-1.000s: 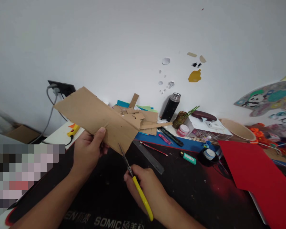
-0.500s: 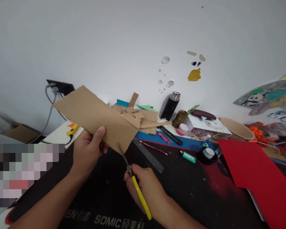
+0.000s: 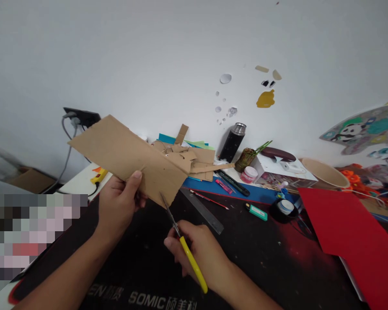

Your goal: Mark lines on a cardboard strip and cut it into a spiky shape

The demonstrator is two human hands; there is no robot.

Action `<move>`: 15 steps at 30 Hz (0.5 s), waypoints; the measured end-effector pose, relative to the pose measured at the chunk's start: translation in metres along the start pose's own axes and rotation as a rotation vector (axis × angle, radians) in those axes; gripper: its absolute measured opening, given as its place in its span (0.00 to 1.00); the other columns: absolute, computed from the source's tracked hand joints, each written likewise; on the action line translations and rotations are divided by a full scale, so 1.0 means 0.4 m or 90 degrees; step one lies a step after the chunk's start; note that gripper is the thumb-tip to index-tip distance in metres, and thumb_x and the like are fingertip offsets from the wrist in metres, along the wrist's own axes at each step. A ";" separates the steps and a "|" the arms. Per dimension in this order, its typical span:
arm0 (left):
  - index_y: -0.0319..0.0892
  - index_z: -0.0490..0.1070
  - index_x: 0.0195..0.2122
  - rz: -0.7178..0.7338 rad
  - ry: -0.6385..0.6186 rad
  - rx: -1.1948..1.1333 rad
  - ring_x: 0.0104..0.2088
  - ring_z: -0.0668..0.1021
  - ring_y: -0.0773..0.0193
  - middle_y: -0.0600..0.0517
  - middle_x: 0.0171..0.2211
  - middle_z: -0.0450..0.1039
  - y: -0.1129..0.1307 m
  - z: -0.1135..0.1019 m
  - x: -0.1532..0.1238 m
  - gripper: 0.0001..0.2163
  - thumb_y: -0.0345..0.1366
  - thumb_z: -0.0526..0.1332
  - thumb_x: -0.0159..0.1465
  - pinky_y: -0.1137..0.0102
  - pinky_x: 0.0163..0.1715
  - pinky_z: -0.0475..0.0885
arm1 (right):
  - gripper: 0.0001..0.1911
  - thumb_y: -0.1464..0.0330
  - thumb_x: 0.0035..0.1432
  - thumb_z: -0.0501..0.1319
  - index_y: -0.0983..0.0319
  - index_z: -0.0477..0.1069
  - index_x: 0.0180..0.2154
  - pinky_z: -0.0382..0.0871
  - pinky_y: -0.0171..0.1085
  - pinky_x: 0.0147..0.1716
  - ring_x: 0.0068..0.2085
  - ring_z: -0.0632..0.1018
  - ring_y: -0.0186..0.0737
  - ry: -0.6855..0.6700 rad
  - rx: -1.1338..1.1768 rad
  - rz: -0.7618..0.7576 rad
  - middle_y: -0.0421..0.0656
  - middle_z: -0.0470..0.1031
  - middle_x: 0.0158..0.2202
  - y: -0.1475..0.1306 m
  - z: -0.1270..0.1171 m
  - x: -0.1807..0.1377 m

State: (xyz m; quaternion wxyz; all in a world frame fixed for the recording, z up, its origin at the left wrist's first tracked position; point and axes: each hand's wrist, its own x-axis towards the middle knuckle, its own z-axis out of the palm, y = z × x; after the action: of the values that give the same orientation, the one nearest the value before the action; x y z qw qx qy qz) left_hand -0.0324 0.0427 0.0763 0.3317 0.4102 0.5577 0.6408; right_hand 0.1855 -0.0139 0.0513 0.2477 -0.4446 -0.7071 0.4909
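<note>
My left hand [image 3: 121, 202] pinches the lower edge of a brown cardboard sheet [image 3: 116, 150], thumb on the near face and fingers behind. The sheet is tilted above the black desk mat and has a small crease near the thumb. My right hand [image 3: 197, 249] grips scissors with yellow handles [image 3: 194, 265]. Their blades point up and left, and the tip overlaps the lower right edge of the cardboard. One handle is mostly covered by the fingers.
Cardboard scraps [image 3: 181, 157] lie piled against the wall. Around them are a black thermos [image 3: 232, 142], a clear ruler [image 3: 203, 212], a red pencil [image 3: 210, 200], a green box cutter [image 3: 257, 212] and a black-green cutter [image 3: 233, 183]. A red sheet [image 3: 345, 232] covers the right side.
The fingers of my right hand have loosened and spread a little around the scissors. The cardboard and my left hand stay nearly in place; the view has shifted slightly.
</note>
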 end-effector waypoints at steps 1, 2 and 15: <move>0.48 0.68 0.27 -0.001 0.001 -0.004 0.13 0.70 0.66 0.58 0.16 0.68 0.001 0.000 0.000 0.18 0.48 0.69 0.71 0.73 0.12 0.62 | 0.13 0.57 0.72 0.66 0.60 0.78 0.40 0.63 0.31 0.24 0.23 0.74 0.33 0.000 0.006 -0.002 0.37 0.76 0.26 0.003 0.000 0.000; 0.48 0.68 0.27 0.002 0.001 -0.005 0.13 0.70 0.66 0.58 0.15 0.68 0.002 0.000 0.000 0.18 0.48 0.69 0.71 0.73 0.12 0.62 | 0.14 0.56 0.72 0.67 0.60 0.78 0.41 0.64 0.31 0.25 0.24 0.74 0.34 0.000 0.010 -0.004 0.38 0.77 0.27 0.005 0.001 0.001; 0.48 0.67 0.25 0.024 0.006 0.011 0.12 0.69 0.66 0.58 0.14 0.67 0.021 -0.003 -0.003 0.19 0.46 0.68 0.71 0.73 0.11 0.61 | 0.33 0.39 0.59 0.75 0.61 0.82 0.47 0.63 0.32 0.27 0.27 0.71 0.35 -0.016 0.065 -0.014 0.37 0.77 0.27 -0.001 -0.014 -0.002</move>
State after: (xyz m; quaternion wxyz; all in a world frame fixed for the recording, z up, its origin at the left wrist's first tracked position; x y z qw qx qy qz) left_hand -0.0328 0.0399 0.0844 0.3136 0.4205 0.5567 0.6441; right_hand 0.1902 -0.0117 0.0538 0.2666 -0.4177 -0.6890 0.5289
